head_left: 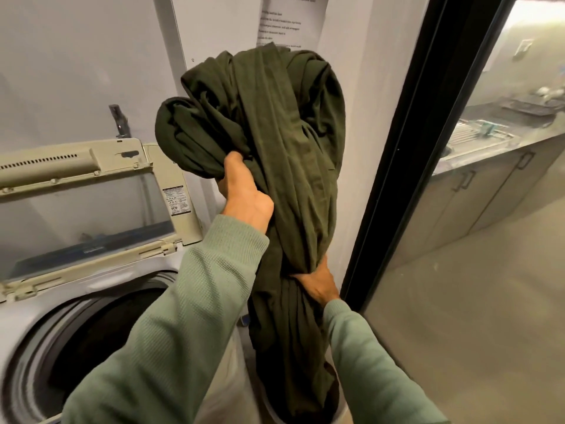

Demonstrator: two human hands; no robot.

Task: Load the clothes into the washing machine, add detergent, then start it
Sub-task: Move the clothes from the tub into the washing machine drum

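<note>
A long, twisted dark green garment [275,123] hangs in the air to the right of the top-loading washing machine [24,319]. My left hand [244,194] grips its bunched upper part at chest height. My right hand [318,283] grips it lower down, squeezing the cloth into a narrow waist. The garment's lower end trails down into a pale container [342,411] at the bottom edge. The machine's lid [91,209] stands raised, and the round drum opening [101,338] shows something dark inside. No detergent is in view.
A grey wall with a printed notice [290,19] rises behind the garment. A black door frame [406,142] with a glass pane stands close on the right; through it a counter with a sink [477,139] and cabinets shows.
</note>
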